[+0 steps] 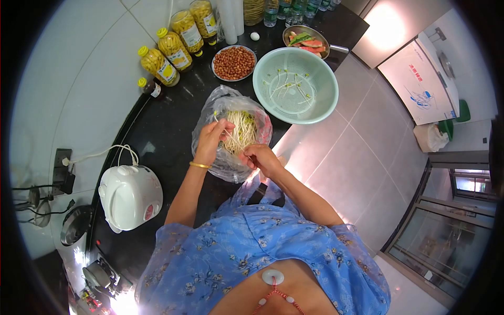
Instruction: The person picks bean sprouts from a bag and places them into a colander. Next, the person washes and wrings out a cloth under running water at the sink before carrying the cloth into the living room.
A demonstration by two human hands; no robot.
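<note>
A clear plastic bag [231,169] lies open on the dark counter with a heap of pale bean sprouts [242,131] in it. My left hand [213,137], with a gold bangle at the wrist, is over the bag's left side, its fingers closed on a sprout. At the lower right of the heap is my right hand [260,158], fingers pinched together; what they hold, if anything, is too small to make out. Beyond the bag to the right, a light green colander [328,100] holds several loose sprouts.
A plate of red-brown nuts [234,63], an egg [255,36] and a metal pan with melon rinds [310,43] stand behind. Yellow-capped jars [173,49] line the wall. A white rice cooker [130,197] sits at the left. The counter's right edge drops to a tiled floor [341,157].
</note>
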